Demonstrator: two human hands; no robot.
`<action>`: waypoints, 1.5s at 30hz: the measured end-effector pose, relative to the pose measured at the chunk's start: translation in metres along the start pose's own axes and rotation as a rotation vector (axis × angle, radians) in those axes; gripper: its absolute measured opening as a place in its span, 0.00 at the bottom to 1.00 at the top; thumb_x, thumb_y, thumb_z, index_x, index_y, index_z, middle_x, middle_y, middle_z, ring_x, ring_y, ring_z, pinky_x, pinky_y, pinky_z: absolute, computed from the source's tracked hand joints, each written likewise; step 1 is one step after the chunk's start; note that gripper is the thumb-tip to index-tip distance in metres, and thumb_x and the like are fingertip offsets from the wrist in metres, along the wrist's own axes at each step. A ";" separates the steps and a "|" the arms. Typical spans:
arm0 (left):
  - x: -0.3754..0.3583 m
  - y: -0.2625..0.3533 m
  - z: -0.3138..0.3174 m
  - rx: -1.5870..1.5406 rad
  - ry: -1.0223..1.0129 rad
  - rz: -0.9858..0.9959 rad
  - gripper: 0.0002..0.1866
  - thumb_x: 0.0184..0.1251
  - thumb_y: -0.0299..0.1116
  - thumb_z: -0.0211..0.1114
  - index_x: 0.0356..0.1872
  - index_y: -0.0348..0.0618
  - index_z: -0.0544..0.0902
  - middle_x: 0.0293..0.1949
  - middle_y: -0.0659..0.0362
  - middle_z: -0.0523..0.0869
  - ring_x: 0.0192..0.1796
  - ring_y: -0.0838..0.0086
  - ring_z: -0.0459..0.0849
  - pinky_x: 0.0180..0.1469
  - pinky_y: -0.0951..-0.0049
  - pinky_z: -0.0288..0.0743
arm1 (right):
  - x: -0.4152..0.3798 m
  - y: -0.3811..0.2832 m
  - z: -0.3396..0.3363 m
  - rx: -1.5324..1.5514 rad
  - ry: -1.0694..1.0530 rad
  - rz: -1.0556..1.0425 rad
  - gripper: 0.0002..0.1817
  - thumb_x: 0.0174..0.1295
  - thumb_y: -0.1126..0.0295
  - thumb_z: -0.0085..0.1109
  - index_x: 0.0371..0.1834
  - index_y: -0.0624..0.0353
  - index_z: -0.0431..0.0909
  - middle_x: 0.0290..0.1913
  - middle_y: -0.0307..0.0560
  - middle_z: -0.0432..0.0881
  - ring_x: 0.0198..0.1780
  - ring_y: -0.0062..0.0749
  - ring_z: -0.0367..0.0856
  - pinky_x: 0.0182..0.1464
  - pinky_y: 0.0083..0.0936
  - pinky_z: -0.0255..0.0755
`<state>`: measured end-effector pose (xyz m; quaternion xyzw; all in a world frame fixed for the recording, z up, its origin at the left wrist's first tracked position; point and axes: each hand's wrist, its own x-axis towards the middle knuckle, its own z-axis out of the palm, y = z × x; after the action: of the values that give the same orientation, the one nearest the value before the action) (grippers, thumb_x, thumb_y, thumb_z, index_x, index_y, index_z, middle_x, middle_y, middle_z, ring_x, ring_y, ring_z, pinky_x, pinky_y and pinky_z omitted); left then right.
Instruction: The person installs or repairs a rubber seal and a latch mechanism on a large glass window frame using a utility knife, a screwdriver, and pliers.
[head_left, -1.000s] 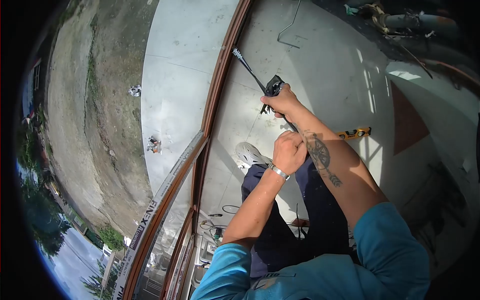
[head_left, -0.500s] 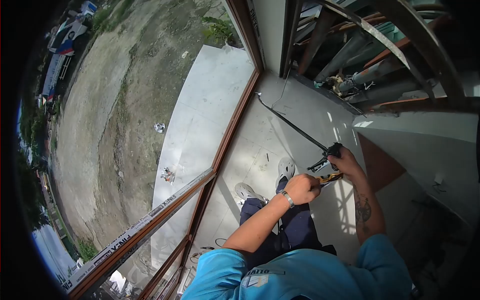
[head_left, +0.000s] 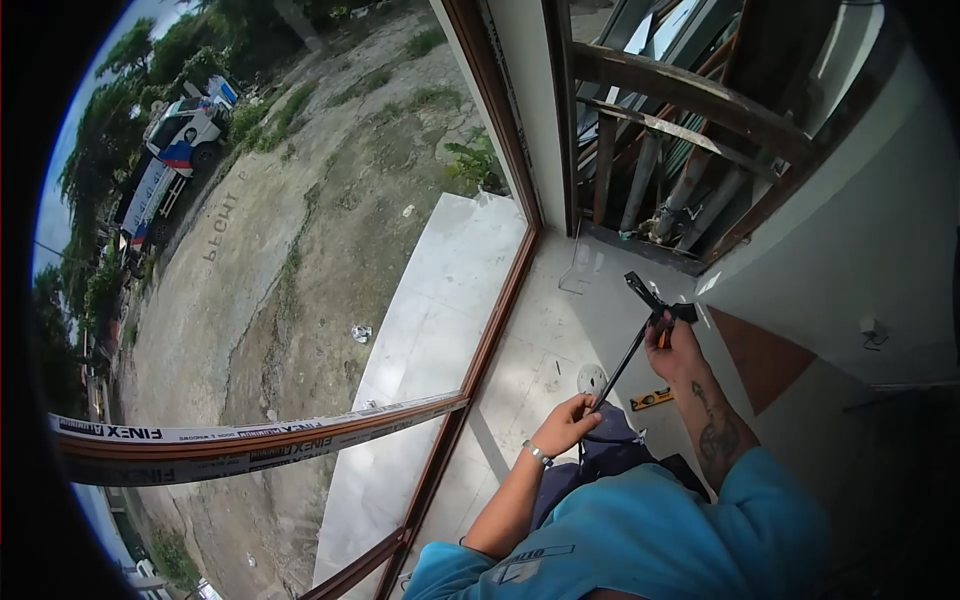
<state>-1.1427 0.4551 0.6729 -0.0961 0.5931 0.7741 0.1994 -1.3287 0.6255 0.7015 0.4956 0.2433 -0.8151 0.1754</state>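
Observation:
My right hand (head_left: 677, 345) is wrapped round the grip end of a black tool with a long thin bar (head_left: 627, 362), which looks like a bar clamp. A sliver of orange shows by those fingers; I cannot make out what it belongs to. Down at the bar's lower end, my left hand (head_left: 567, 422) pinches it between thumb and fingers, close above my lap. The bar runs slantwise between the two hands. Below my right hand a short yellow spirit level (head_left: 652, 399) lies on the tiled floor, apart from both hands.
Brown window framing (head_left: 470, 395) with printed protective tape stands at my left. Outside are a pale slab (head_left: 440, 290), rough ground and a parked vehicle (head_left: 180, 150). Ahead, pipes and metal lengths fill a rack (head_left: 690, 140). A thin bent wire (head_left: 572, 265) lies on the floor.
My left hand has left the spirit level and moved down-left to grip the bar. The tool has swung round, its bar now pointing toward me. My view has turned and tilted.

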 end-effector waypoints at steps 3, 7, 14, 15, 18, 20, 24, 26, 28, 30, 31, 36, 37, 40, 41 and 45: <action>-0.047 0.021 0.013 0.969 0.228 -0.106 0.14 0.54 0.32 0.55 0.41 0.37 0.79 0.34 0.42 0.84 0.38 0.46 0.82 0.44 0.51 0.75 | -0.022 0.051 -0.038 -0.191 -0.073 -0.349 0.04 0.69 0.69 0.48 0.38 0.55 0.71 0.34 0.42 0.74 0.34 0.29 0.74 0.44 0.34 0.73; -0.137 0.004 0.032 1.118 0.690 0.191 0.06 0.53 0.27 0.57 0.32 0.42 0.80 0.33 0.52 0.82 0.45 0.55 0.78 0.48 0.57 0.73 | -0.067 0.128 -0.084 -1.200 -0.345 -1.539 0.14 0.58 0.74 0.57 0.47 0.65 0.70 0.43 0.58 0.72 0.44 0.57 0.73 0.50 0.43 0.69; -0.277 -0.044 0.035 0.979 1.322 0.342 0.05 0.48 0.29 0.60 0.28 0.49 0.79 0.30 0.52 0.81 0.37 0.53 0.79 0.42 0.55 0.72 | -0.172 0.161 -0.082 -2.283 -1.748 0.516 0.41 0.56 0.51 0.68 0.67 0.64 0.64 0.52 0.49 0.79 0.43 0.29 0.81 0.45 0.23 0.77; -0.301 -0.023 0.055 0.957 1.201 0.184 0.12 0.51 0.28 0.58 0.40 0.46 0.80 0.37 0.46 0.82 0.43 0.57 0.81 0.47 0.55 0.72 | -0.180 0.164 -0.088 -1.945 -1.698 0.626 0.29 0.60 0.57 0.64 0.60 0.63 0.70 0.47 0.48 0.81 0.45 0.30 0.80 0.45 0.26 0.75; -0.307 -0.050 0.067 0.706 1.082 0.275 0.08 0.59 0.25 0.53 0.39 0.38 0.78 0.28 0.43 0.82 0.32 0.58 0.83 0.37 0.56 0.74 | -0.265 0.175 -0.091 -0.819 -1.369 0.885 0.16 0.65 0.66 0.59 0.51 0.63 0.75 0.33 0.44 0.82 0.38 0.25 0.79 0.42 0.22 0.74; -0.296 -0.069 0.076 0.420 1.024 0.379 0.07 0.61 0.27 0.54 0.39 0.39 0.77 0.26 0.46 0.79 0.29 0.55 0.78 0.34 0.60 0.72 | -0.216 0.212 -0.055 -0.457 -1.353 0.896 0.08 0.60 0.70 0.61 0.42 0.54 0.78 0.31 0.40 0.82 0.33 0.30 0.78 0.35 0.32 0.74; -0.304 -0.064 0.126 0.625 1.087 0.432 0.07 0.63 0.31 0.56 0.38 0.41 0.78 0.27 0.48 0.80 0.31 0.63 0.80 0.34 0.62 0.74 | -0.209 0.187 -0.079 -1.586 -1.280 -1.128 0.13 0.53 0.60 0.63 0.29 0.60 0.82 0.26 0.50 0.84 0.29 0.41 0.84 0.35 0.36 0.76; -0.316 -0.033 0.137 0.805 1.126 0.394 0.06 0.64 0.32 0.56 0.37 0.42 0.78 0.27 0.50 0.80 0.32 0.65 0.81 0.35 0.62 0.75 | -0.187 0.159 -0.106 -2.241 -1.405 -1.214 0.18 0.48 0.56 0.65 0.42 0.49 0.85 0.40 0.51 0.86 0.41 0.42 0.85 0.45 0.30 0.77; -0.320 -0.012 0.146 0.765 1.059 0.296 0.12 0.65 0.40 0.59 0.42 0.44 0.81 0.33 0.50 0.84 0.37 0.64 0.84 0.41 0.62 0.77 | -0.176 0.130 -0.128 -2.666 -1.529 -0.299 0.26 0.51 0.54 0.65 0.53 0.54 0.81 0.38 0.46 0.85 0.41 0.33 0.82 0.47 0.25 0.74; -0.307 -0.006 0.153 0.720 0.972 0.193 0.18 0.67 0.47 0.61 0.47 0.46 0.84 0.40 0.50 0.88 0.42 0.62 0.86 0.47 0.62 0.79 | -0.230 0.081 -0.147 -2.066 -1.550 0.522 0.27 0.59 0.57 0.65 0.57 0.63 0.74 0.48 0.49 0.82 0.44 0.27 0.81 0.42 0.23 0.75; -0.288 -0.021 0.145 0.661 0.912 0.442 0.13 0.69 0.42 0.59 0.45 0.48 0.85 0.37 0.51 0.87 0.41 0.66 0.86 0.45 0.63 0.79 | -0.214 0.079 -0.153 -1.536 -1.578 0.757 0.28 0.59 0.57 0.65 0.58 0.64 0.73 0.47 0.48 0.81 0.45 0.29 0.81 0.43 0.24 0.76; -0.206 -0.027 0.180 0.849 0.812 0.125 0.25 0.69 0.50 0.55 0.57 0.40 0.75 0.43 0.43 0.84 0.45 0.51 0.83 0.50 0.61 0.76 | -0.098 0.092 -0.191 -0.542 -1.031 0.827 0.08 0.67 0.72 0.52 0.45 0.63 0.74 0.34 0.42 0.79 0.39 0.26 0.78 0.43 0.26 0.75; -0.191 -0.036 0.187 0.698 0.866 0.072 0.26 0.68 0.51 0.56 0.57 0.40 0.75 0.42 0.45 0.85 0.44 0.53 0.84 0.47 0.61 0.76 | -0.109 0.087 -0.202 -0.538 -1.026 0.831 0.08 0.67 0.72 0.52 0.45 0.63 0.74 0.34 0.42 0.79 0.39 0.26 0.78 0.43 0.26 0.75; -0.134 -0.116 0.164 -0.283 0.709 0.171 0.27 0.65 0.53 0.59 0.58 0.45 0.74 0.42 0.52 0.86 0.42 0.68 0.84 0.37 0.64 0.74 | -0.124 0.086 -0.233 -1.524 -1.061 -0.863 0.28 0.62 0.60 0.63 0.62 0.63 0.68 0.46 0.46 0.79 0.44 0.31 0.81 0.44 0.26 0.76; -0.139 -0.113 0.172 -0.708 0.524 0.173 0.27 0.63 0.52 0.62 0.58 0.48 0.75 0.44 0.59 0.85 0.44 0.76 0.82 0.34 0.72 0.69 | -0.105 0.093 -0.244 -1.653 -1.298 -0.992 0.33 0.62 0.58 0.58 0.65 0.66 0.61 0.57 0.58 0.70 0.56 0.48 0.70 0.55 0.40 0.66; -0.189 -0.089 0.208 -0.857 0.570 0.305 0.23 0.64 0.47 0.61 0.56 0.46 0.76 0.44 0.56 0.85 0.44 0.72 0.83 0.38 0.70 0.72 | -0.115 0.104 -0.255 -1.854 -1.750 -0.951 0.29 0.63 0.60 0.54 0.61 0.69 0.61 0.58 0.64 0.67 0.59 0.56 0.66 0.61 0.49 0.62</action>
<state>-0.9167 0.6363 0.7246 -0.2883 0.2619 0.9101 -0.1413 -1.0384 0.6904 0.6816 -0.6092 0.6530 -0.3798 0.2412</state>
